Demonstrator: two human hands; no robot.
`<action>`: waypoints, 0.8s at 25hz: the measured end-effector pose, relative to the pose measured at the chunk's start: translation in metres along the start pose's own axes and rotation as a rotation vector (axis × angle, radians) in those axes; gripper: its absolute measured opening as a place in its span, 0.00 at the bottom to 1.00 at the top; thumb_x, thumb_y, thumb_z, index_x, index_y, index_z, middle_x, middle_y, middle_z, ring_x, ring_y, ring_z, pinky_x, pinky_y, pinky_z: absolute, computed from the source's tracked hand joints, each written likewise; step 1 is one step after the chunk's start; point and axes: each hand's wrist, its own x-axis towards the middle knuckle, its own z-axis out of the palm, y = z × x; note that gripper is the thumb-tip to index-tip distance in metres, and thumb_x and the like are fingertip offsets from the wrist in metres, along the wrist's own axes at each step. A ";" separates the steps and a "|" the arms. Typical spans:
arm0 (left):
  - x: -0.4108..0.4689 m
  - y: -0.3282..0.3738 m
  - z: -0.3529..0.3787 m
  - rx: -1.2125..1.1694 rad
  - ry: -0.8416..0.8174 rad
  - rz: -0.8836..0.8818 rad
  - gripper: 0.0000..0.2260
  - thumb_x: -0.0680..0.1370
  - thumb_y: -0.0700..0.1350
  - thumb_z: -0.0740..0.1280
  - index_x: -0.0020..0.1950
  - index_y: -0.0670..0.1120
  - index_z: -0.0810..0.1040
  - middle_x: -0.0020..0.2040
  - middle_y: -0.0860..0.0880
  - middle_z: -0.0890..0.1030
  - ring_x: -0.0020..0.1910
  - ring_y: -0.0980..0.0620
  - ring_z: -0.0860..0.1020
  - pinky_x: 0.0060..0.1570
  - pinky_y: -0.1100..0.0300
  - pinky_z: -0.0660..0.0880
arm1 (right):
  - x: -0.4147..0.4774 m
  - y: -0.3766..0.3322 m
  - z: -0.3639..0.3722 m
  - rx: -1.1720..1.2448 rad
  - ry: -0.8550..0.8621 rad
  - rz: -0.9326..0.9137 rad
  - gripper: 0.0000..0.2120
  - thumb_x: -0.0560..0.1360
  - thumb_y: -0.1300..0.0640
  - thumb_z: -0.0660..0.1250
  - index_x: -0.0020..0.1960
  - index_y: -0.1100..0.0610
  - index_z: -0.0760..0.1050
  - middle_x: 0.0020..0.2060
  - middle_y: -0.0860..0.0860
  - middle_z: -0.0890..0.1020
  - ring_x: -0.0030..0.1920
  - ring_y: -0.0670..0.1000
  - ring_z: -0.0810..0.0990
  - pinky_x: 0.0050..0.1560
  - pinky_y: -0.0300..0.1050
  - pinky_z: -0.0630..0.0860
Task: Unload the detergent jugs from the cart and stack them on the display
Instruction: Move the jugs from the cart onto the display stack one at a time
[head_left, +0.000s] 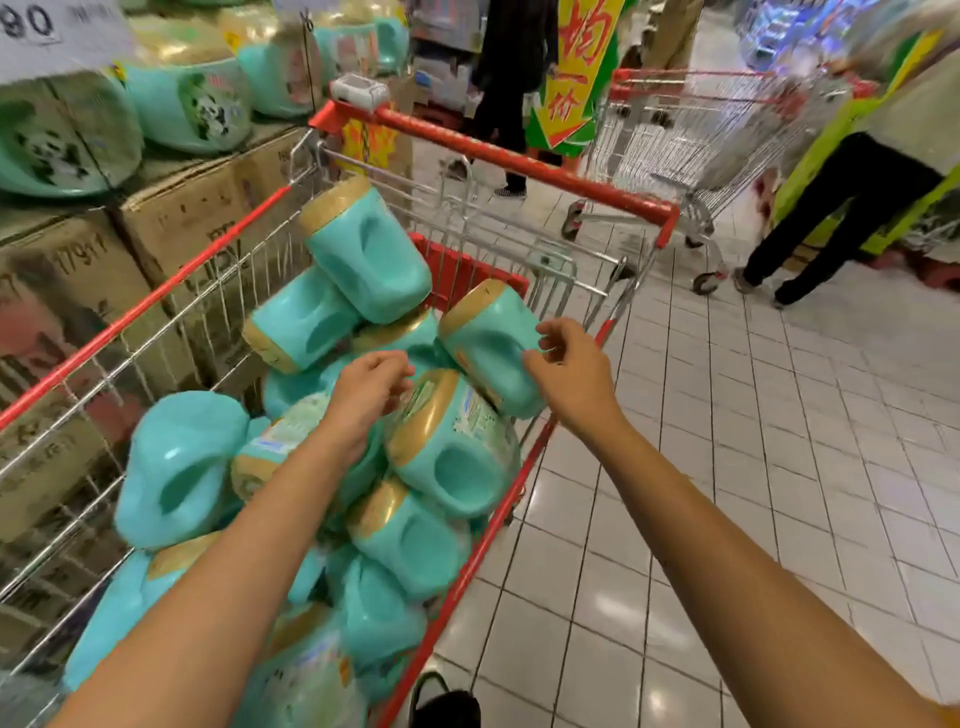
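Handling: detergent jugs (457, 447) look full, likely heavy; rigid, smooth plastic, could slip; best gripped at the moulded handle recess.
Look: teal body, gold cap, pale label.
Location: heaped in cart (519, 166), just under the fingertips.
Left hand (371, 384): loosely curled, empty.
Right hand (566, 364): half-curled beside top jug (488, 343), no grip yet.

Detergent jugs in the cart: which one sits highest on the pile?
The jug nearest the cart's red handle. It tops the heap with its gold cap uppermost, resting on the jugs below it.
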 end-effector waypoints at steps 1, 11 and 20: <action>0.022 -0.001 0.008 0.016 0.007 -0.024 0.03 0.80 0.44 0.63 0.49 0.48 0.77 0.48 0.48 0.80 0.40 0.55 0.76 0.38 0.62 0.70 | 0.017 0.003 0.006 -0.062 -0.030 0.012 0.18 0.74 0.55 0.68 0.63 0.57 0.73 0.51 0.50 0.78 0.48 0.49 0.78 0.47 0.42 0.75; 0.096 -0.024 0.055 0.057 -0.042 -0.164 0.16 0.84 0.49 0.55 0.41 0.49 0.77 0.39 0.48 0.77 0.38 0.53 0.73 0.32 0.61 0.62 | 0.067 0.037 0.038 -0.285 -0.249 0.014 0.21 0.73 0.42 0.68 0.60 0.54 0.71 0.45 0.47 0.76 0.44 0.50 0.75 0.42 0.46 0.70; 0.058 0.008 0.062 -0.229 0.132 0.060 0.10 0.75 0.45 0.69 0.56 0.47 0.79 0.51 0.47 0.80 0.51 0.52 0.77 0.48 0.65 0.74 | 0.068 0.011 -0.012 0.444 -0.159 0.114 0.09 0.68 0.53 0.77 0.39 0.52 0.77 0.30 0.43 0.79 0.29 0.39 0.76 0.30 0.32 0.71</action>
